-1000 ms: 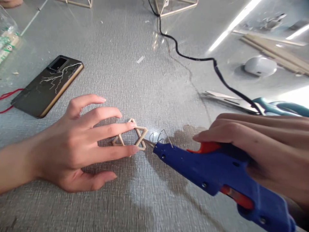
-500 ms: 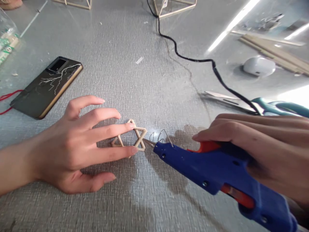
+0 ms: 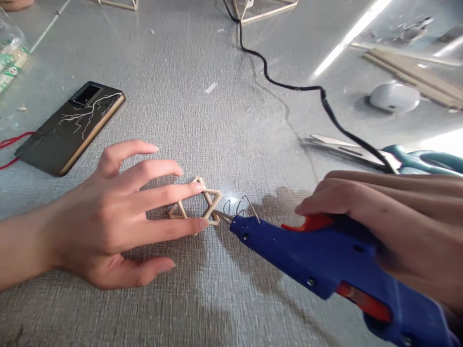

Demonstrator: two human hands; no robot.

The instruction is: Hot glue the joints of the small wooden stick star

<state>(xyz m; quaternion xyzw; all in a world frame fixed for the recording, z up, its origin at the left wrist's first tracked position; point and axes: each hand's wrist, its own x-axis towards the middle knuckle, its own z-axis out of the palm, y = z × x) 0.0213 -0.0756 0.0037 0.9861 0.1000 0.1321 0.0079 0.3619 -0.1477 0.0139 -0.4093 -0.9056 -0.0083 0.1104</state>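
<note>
Blue glue gun (image 3: 325, 262) runs off frame under right hand (image 3: 390, 226).

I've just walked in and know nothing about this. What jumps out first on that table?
The bright blue glue gun in the right hand, low on the right, stands out most, its tip at a small wooden star in the middle of the table. The left hand rests two fingertips on that star. Further left lies a black phone, and teal-handled scissors sit behind the gun.
</note>
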